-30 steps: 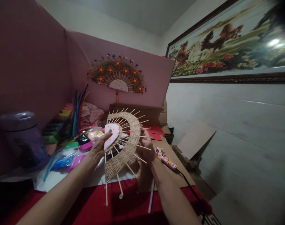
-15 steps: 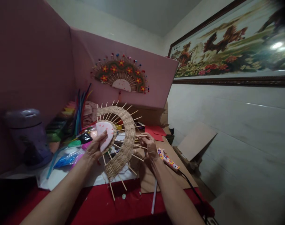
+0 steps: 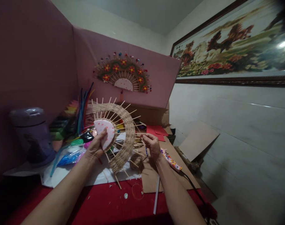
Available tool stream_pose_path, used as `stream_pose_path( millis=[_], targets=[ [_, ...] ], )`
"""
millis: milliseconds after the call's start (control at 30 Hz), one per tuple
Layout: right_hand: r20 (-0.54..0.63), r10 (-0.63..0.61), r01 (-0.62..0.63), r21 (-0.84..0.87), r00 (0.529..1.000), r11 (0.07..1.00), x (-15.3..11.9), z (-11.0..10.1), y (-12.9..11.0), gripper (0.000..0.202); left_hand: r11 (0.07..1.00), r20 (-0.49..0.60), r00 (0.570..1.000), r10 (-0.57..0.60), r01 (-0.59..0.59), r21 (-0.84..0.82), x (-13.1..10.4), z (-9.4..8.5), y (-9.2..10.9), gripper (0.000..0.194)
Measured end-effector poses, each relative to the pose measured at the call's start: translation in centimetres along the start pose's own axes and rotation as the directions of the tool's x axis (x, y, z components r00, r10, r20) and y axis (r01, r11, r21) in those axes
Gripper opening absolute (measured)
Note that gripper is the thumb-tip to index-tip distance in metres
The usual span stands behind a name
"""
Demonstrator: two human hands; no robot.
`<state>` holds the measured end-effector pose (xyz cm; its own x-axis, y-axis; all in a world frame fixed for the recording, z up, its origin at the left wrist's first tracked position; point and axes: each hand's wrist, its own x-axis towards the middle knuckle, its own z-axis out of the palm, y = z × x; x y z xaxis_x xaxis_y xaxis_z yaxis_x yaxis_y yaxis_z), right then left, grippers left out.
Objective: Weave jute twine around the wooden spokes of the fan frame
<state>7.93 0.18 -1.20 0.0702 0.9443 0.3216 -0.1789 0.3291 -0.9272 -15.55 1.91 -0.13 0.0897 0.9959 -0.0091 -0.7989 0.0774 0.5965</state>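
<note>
A woven fan frame [image 3: 129,125], with thin wooden sticks fanning out from a pale pink spotted half-disc [image 3: 107,129], is held up over the table. My left hand [image 3: 97,143] grips the half-disc, its thumb lying on the front. Beyond the outer edge of the weave, my right hand [image 3: 151,143] is closed in a pinch near the tip of a stick; what lies between its fingertips is too small to tell. A ball of brown twine [image 3: 136,161] sits on the table below and left of my right hand.
A flowered glue gun [image 3: 170,161] lies on cardboard [image 3: 150,179] at the right, beside a clear stick [image 3: 156,195]. Plastic bags [image 3: 68,157], a purple container [image 3: 32,137] and pipe cleaners [image 3: 82,106] stand left. Behind, a finished fan [image 3: 123,70] hangs on a pink panel.
The woven frame has turned slightly, its lower end swinging right and up. My right hand has shifted a little right, away from the weave. The twine ball shows more clearly.
</note>
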Motion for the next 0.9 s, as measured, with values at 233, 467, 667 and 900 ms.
stream_pose_path(
  millis=[233,467,667,900],
  targets=[
    [-0.015,-0.238,0.226,-0.266,0.971,0.937,0.2,-0.1,0.2,0.017,1.000,-0.032,0.999,0.008,-0.007,0.010,0.2,-0.4,-0.1,0.021],
    [0.060,-0.393,0.369,-0.498,0.918,0.785,-0.2,0.2,0.1,0.018,0.999,0.009,1.000,0.018,-0.018,0.042,0.2,-0.4,-0.2,0.034],
    [0.110,-0.413,0.400,-0.561,0.904,0.725,-0.7,0.2,-0.6,0.018,0.998,0.002,0.999,0.039,-0.039,0.057,0.5,-0.5,-0.6,0.029],
    [-0.017,-0.388,0.356,-0.362,0.922,0.862,-0.4,-0.5,-1.2,0.022,0.998,-0.079,0.997,-0.011,0.006,-0.066,0.4,0.0,-0.2,0.034]
  ],
)
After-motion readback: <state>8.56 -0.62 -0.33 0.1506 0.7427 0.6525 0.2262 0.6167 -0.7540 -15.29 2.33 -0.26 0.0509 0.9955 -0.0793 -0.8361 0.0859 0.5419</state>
